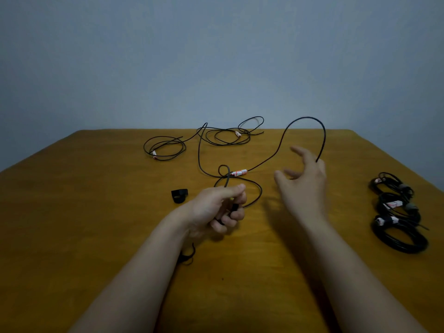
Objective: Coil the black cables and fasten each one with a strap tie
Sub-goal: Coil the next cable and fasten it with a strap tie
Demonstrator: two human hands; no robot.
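My left hand (222,207) is closed on a black cable (254,188) just in front of me, with a small loop rising above the fist. The same cable runs past a white and red label (239,173) and arches high to my right hand (302,186), where it disappears at the hand's far edge. That hand is blurred, its thumb and forefinger spread, and the cable seems caught in the other fingers. A black strap tie (179,195) lies left of my left hand. Another small black strap (188,254) shows beside my left forearm.
Two loose black cables lie at the back of the wooden table (96,212), one loosely looped at the left (164,147), one tangled at the middle (228,137). Three coiled, tied bundles (398,212) sit in a row near the right edge. A grey wall stands behind.
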